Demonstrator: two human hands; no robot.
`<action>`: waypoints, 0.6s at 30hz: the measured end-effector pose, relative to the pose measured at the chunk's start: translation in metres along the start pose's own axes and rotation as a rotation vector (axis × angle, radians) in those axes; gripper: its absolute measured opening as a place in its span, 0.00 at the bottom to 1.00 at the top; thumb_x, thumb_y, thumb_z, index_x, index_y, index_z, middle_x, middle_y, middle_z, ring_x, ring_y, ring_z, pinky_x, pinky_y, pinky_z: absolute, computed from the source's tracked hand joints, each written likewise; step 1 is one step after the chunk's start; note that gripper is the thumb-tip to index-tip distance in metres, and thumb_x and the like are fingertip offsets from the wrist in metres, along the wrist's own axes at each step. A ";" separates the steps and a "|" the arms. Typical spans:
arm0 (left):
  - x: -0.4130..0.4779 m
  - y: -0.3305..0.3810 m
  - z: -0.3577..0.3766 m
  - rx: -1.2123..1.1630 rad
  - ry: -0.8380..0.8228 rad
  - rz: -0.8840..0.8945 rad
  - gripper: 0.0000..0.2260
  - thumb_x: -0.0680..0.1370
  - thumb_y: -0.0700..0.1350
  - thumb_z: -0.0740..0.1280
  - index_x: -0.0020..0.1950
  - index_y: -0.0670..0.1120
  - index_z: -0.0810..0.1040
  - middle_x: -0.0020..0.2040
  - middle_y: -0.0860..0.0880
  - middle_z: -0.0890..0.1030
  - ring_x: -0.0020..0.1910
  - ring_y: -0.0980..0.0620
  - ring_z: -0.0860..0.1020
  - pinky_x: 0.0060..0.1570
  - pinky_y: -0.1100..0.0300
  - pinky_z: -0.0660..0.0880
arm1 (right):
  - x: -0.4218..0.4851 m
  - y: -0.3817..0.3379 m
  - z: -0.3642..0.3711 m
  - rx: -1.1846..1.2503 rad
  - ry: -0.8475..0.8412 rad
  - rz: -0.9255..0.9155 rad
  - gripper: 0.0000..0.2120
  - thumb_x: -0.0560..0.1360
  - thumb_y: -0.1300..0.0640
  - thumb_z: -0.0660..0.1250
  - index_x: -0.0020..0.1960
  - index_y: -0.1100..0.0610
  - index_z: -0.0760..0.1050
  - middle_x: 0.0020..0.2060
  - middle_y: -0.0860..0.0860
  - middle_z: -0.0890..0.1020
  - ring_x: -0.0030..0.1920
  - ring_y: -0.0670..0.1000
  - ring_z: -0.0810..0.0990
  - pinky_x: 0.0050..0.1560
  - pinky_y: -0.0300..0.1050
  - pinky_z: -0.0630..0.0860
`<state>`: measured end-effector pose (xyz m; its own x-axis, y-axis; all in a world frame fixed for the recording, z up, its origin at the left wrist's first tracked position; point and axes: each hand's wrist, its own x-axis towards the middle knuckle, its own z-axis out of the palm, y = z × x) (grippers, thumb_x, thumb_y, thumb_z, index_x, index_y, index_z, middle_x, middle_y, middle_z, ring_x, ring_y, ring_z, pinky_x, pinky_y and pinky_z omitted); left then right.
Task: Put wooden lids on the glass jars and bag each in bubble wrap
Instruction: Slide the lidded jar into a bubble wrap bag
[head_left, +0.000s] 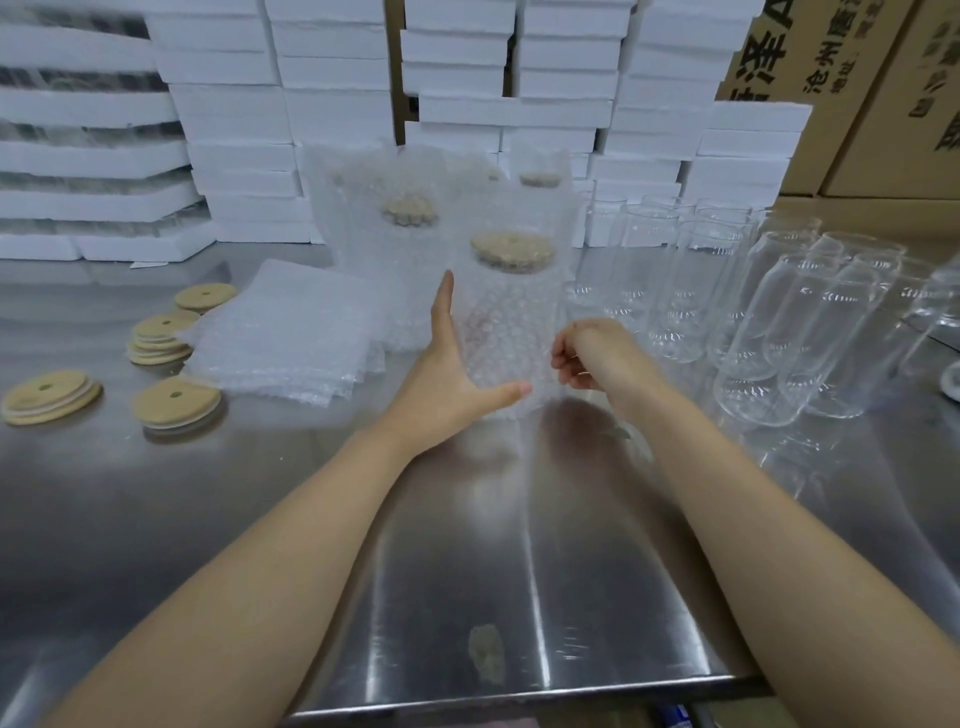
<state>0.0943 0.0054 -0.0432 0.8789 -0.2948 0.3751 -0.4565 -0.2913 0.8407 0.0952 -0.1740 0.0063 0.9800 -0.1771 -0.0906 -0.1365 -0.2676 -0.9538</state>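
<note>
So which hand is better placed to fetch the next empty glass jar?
Probably the right hand: the bare glass jars stand on its side, while the left hand lies flat against the bagged jar.

Steel table (519, 545), foam boxes (332, 67) (stacked), cartons (883, 104)

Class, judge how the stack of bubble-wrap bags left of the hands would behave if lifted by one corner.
The bubble-wrap bags look thin and soft, so they would probably droop. They lie loosely stacked on the steel table, so upper ones may well slide off.
</note>
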 end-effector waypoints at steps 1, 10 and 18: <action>0.002 0.001 0.005 -0.016 0.045 -0.001 0.55 0.64 0.55 0.78 0.73 0.67 0.37 0.70 0.57 0.65 0.58 0.84 0.62 0.54 0.84 0.60 | 0.001 -0.002 -0.002 -0.034 0.020 -0.038 0.15 0.72 0.70 0.55 0.32 0.59 0.72 0.27 0.54 0.76 0.24 0.49 0.72 0.24 0.35 0.68; 0.055 0.018 0.073 -0.150 0.436 -0.019 0.52 0.64 0.47 0.80 0.78 0.49 0.49 0.74 0.47 0.64 0.72 0.56 0.63 0.66 0.70 0.60 | 0.014 0.023 -0.002 0.255 0.551 -0.345 0.15 0.75 0.67 0.55 0.39 0.51 0.74 0.35 0.49 0.78 0.38 0.53 0.78 0.41 0.45 0.78; 0.116 -0.004 0.096 -0.109 0.578 -0.036 0.50 0.66 0.47 0.78 0.78 0.48 0.50 0.72 0.46 0.63 0.73 0.52 0.62 0.70 0.59 0.61 | 0.052 0.034 0.014 0.182 0.336 -0.371 0.14 0.80 0.60 0.57 0.61 0.57 0.76 0.55 0.51 0.80 0.58 0.55 0.79 0.62 0.58 0.75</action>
<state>0.1847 -0.1146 -0.0407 0.8404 0.2663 0.4720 -0.4352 -0.1873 0.8806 0.1439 -0.1790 -0.0346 0.8530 -0.4037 0.3307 0.2673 -0.2064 -0.9413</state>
